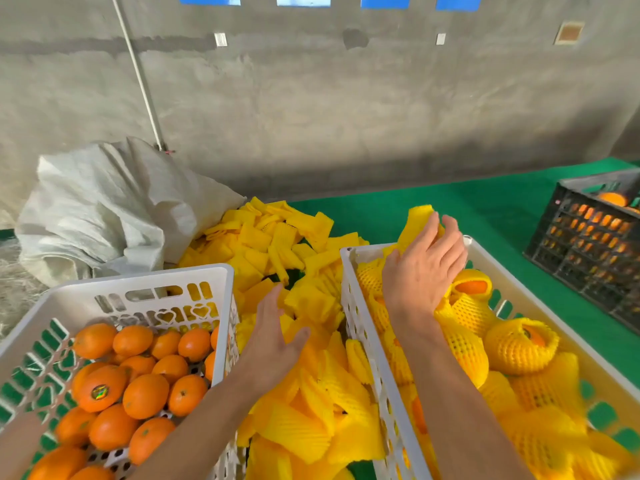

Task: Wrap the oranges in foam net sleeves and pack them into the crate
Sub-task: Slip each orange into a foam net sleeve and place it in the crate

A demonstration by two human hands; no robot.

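The bare oranges [145,396] lie in the white basket [145,275] at the left. The foam net sleeves [311,427] form a loose pile on the green table [485,209] between that basket and the white crate [349,306] at the right, which already holds wrapped oranges [519,344].

The left hand [277,334] hovers over the sleeve pile, fingers extended and together, holding nothing. The right hand [426,265] is over the far end of the crate, fingers loosely curled against a flattened sleeve [415,220]; whether it grips the sleeve cannot be told.

Handling judgement: each sleeve is very light, soft and springy. Pinch one at its open end and stretch the mouth before inserting fruit. The orange is firm, fairly heavy and smooth. Cup it around the middle with the whole hand and avoid squeezing hard enough to bruise it.
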